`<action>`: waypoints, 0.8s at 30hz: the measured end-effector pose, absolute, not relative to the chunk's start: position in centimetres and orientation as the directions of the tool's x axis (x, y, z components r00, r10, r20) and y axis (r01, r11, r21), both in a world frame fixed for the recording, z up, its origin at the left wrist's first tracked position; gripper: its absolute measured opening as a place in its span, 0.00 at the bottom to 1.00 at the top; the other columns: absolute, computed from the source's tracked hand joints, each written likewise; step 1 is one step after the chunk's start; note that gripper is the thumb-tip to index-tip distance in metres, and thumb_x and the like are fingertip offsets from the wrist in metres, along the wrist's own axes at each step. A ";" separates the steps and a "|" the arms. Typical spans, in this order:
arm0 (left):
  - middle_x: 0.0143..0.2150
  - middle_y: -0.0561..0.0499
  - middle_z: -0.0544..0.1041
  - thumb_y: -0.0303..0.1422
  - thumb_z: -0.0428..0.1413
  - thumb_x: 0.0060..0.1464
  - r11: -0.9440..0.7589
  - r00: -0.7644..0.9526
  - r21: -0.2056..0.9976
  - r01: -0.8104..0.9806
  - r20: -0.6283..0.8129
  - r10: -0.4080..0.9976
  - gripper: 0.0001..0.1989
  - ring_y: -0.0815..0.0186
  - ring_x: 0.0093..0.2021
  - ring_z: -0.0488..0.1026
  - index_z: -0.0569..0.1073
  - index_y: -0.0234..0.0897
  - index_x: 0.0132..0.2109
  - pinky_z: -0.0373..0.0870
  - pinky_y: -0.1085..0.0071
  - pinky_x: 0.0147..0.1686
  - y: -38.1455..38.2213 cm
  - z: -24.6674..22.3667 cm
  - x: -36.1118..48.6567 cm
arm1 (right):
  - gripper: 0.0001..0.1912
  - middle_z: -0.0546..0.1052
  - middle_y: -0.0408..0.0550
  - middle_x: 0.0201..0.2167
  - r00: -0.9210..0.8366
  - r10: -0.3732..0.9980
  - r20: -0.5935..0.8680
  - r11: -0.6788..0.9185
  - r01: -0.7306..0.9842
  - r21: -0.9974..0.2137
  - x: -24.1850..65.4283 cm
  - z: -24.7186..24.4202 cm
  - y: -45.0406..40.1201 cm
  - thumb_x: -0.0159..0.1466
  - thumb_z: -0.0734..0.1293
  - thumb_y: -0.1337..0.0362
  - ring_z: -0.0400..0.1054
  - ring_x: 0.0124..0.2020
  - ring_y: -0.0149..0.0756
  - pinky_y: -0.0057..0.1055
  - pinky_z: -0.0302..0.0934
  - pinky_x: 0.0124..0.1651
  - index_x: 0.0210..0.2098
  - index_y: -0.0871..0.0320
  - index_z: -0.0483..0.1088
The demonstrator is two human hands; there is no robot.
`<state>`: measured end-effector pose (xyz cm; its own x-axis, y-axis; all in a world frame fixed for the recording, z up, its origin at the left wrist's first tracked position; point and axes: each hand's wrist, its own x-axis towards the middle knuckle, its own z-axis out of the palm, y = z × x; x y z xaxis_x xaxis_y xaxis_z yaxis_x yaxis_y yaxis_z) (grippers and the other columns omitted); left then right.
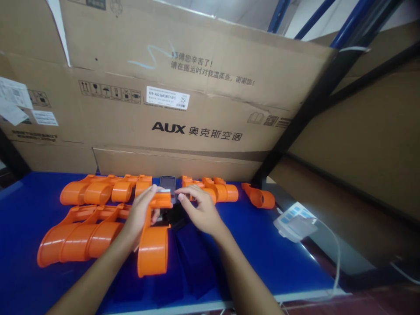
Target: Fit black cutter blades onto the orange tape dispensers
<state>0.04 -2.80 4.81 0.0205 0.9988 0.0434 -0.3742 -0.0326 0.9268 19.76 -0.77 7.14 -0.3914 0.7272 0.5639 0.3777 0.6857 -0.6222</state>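
My left hand (pixel 140 213) is wrapped around an orange plastic part (pixel 152 251), which has a wide rounded loop at its lower end and a flat bar at its upper end. A thin pale strip (pixel 163 190) lies along the top of that bar. To the right of the bar is my right hand (pixel 201 209), with thumb and index finger apart and pointing at the bar's end; nothing shows between them. Behind the hands, a dark phone-like device (pixel 168 183) is on the blue surface. Part of a black object (pixel 177 217) shows between the hands.
Similar orange parts stand in rows at the back left (pixel 98 192), front left (pixel 78 238) and back right (pixel 226 192). One lone orange part (pixel 261 198) lies farther right. A white box with a cable (pixel 295 222) is at the blue table's (pixel 262 262) right edge. Cardboard (pixel 203 109) rises behind.
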 end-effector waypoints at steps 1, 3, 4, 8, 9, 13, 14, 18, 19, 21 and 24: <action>0.15 0.57 0.69 0.56 0.58 0.56 -0.065 0.016 0.934 -0.352 0.076 0.997 0.25 0.72 0.10 0.58 0.73 0.36 0.42 0.52 0.76 0.12 -3.0 4.6 0.3 | 0.10 0.81 0.49 0.42 -0.369 0.740 0.563 0.671 0.349 -0.654 19.7 7.2 -0.9 0.72 0.65 0.60 0.74 0.43 0.40 0.37 0.65 0.48 0.49 0.54 0.76; 0.15 0.59 0.68 0.56 0.57 0.57 -0.112 0.037 0.942 -0.316 0.130 0.991 0.23 0.72 0.11 0.58 0.71 0.39 0.42 0.51 0.77 0.13 -3.3 4.2 0.8 | 0.13 0.81 0.48 0.44 -0.377 0.755 0.537 0.647 0.299 -0.701 19.4 7.2 -1.3 0.71 0.66 0.60 0.74 0.43 0.39 0.36 0.66 0.48 0.53 0.54 0.75; 0.15 0.60 0.66 0.55 0.57 0.58 -0.117 0.057 0.945 -0.306 0.141 0.988 0.22 0.73 0.11 0.58 0.70 0.40 0.42 0.51 0.77 0.13 -3.5 4.0 1.1 | 0.13 0.81 0.48 0.43 -0.400 0.759 0.513 0.636 0.286 -0.717 19.2 7.2 -1.4 0.71 0.66 0.59 0.74 0.42 0.38 0.35 0.66 0.46 0.53 0.54 0.74; 0.18 0.61 0.66 0.53 0.58 0.58 -0.085 0.130 0.958 -0.273 0.124 0.984 0.20 0.73 0.13 0.61 0.69 0.41 0.43 0.53 0.77 0.16 -4.0 3.2 2.1 | 0.11 0.78 0.44 0.30 -0.454 0.789 0.415 0.573 0.297 -0.764 19.5 7.0 -1.4 0.70 0.67 0.57 0.68 0.29 0.33 0.29 0.61 0.33 0.41 0.57 0.77; 0.19 0.61 0.68 0.52 0.59 0.58 -0.076 0.148 0.958 -0.277 0.121 0.982 0.20 0.72 0.14 0.63 0.70 0.41 0.45 0.55 0.76 0.17 -4.1 3.0 2.4 | 0.11 0.76 0.43 0.28 -0.440 0.801 0.406 0.555 0.293 -0.779 19.8 7.0 -1.4 0.70 0.67 0.56 0.66 0.27 0.32 0.29 0.60 0.30 0.39 0.57 0.77; 0.22 0.56 0.74 0.48 0.61 0.58 -0.044 0.193 0.947 -0.318 0.111 0.975 0.27 0.68 0.22 0.70 0.69 0.41 0.58 0.63 0.75 0.26 -4.5 2.8 2.9 | 0.11 0.78 0.46 0.32 -0.320 0.840 0.439 0.518 0.225 -0.825 20.9 7.1 -0.8 0.67 0.71 0.56 0.69 0.31 0.35 0.31 0.63 0.34 0.39 0.58 0.77; 0.22 0.55 0.75 0.48 0.62 0.57 -0.045 0.180 0.946 -0.320 0.107 0.978 0.29 0.67 0.23 0.71 0.68 0.40 0.60 0.64 0.74 0.28 -4.6 2.9 3.0 | 0.11 0.79 0.47 0.33 -0.298 0.844 0.446 0.513 0.210 -0.832 20.9 7.1 -0.7 0.66 0.71 0.55 0.71 0.32 0.36 0.31 0.64 0.36 0.38 0.58 0.77; 0.21 0.55 0.75 0.48 0.62 0.56 -0.082 0.089 0.951 -0.299 0.114 0.990 0.31 0.66 0.22 0.70 0.67 0.39 0.62 0.63 0.73 0.27 -4.8 3.1 3.0 | 0.12 0.79 0.47 0.33 -0.268 0.859 0.436 0.485 0.155 -0.861 20.5 6.6 -0.5 0.64 0.73 0.54 0.72 0.33 0.37 0.32 0.66 0.37 0.37 0.57 0.77; 0.21 0.55 0.74 0.47 0.62 0.56 -0.093 0.073 0.953 -0.290 0.119 0.990 0.31 0.66 0.22 0.70 0.67 0.39 0.62 0.63 0.73 0.26 -4.8 3.1 3.0 | 0.12 0.79 0.47 0.33 -0.259 0.863 0.434 0.477 0.137 -0.868 20.3 6.5 -0.4 0.64 0.73 0.54 0.72 0.33 0.37 0.32 0.66 0.37 0.37 0.57 0.77; 0.20 0.56 0.74 0.47 0.61 0.57 -0.118 0.047 0.955 -0.271 0.135 0.990 0.31 0.66 0.21 0.69 0.67 0.38 0.62 0.63 0.73 0.25 -4.8 3.3 2.9 | 0.13 0.79 0.47 0.33 -0.236 0.871 0.432 0.463 0.095 -0.881 20.0 6.2 -0.5 0.63 0.74 0.53 0.72 0.33 0.37 0.33 0.67 0.38 0.37 0.57 0.77; 0.19 0.57 0.73 0.47 0.59 0.58 -0.145 0.031 0.958 -0.246 0.158 0.987 0.30 0.67 0.20 0.67 0.67 0.37 0.62 0.62 0.73 0.25 -4.8 3.5 2.6 | 0.12 0.79 0.47 0.33 -0.206 0.880 0.427 0.443 0.033 -0.896 19.6 6.2 -0.6 0.62 0.74 0.54 0.72 0.33 0.37 0.33 0.68 0.39 0.36 0.57 0.76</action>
<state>2.63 -4.75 3.55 0.0315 0.9870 0.1579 -0.2455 -0.1455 0.9584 19.63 -0.61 6.21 -0.2064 0.8802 0.4274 0.0325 0.4427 -0.8961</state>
